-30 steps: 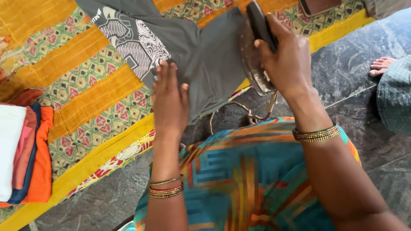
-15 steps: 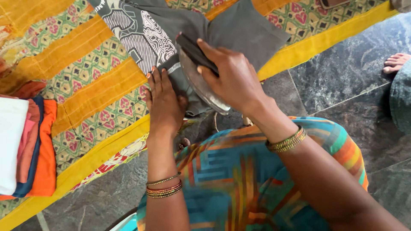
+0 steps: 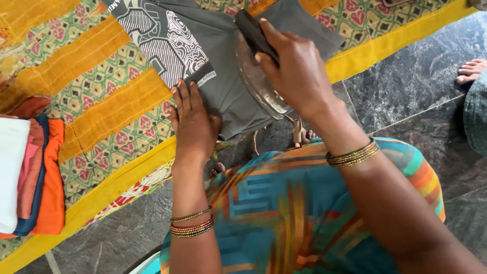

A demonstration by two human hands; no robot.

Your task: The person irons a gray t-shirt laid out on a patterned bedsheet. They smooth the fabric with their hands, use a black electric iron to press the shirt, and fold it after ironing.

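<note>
A grey T-shirt (image 3: 213,45) with a white line print lies spread on a yellow patterned quilt (image 3: 96,96). My right hand (image 3: 294,66) is closed around the black handle of a metal clothes iron (image 3: 256,76), which rests on the shirt's lower part. Just left of the iron, my left hand (image 3: 193,122) lies flat on the shirt's near edge, fingers together, pressing the cloth down. Bangles circle both my wrists.
A stack of folded clothes (image 3: 30,172) in white, pink, dark blue and orange sits on the quilt at the left. Dark stone floor (image 3: 406,86) surrounds the quilt. Another person's bare foot (image 3: 472,71) rests on the floor at the right edge.
My right hand has slid the iron from the shirt's right edge leftward and toward me, close to my left hand. My left hand stays flat on the shirt.
</note>
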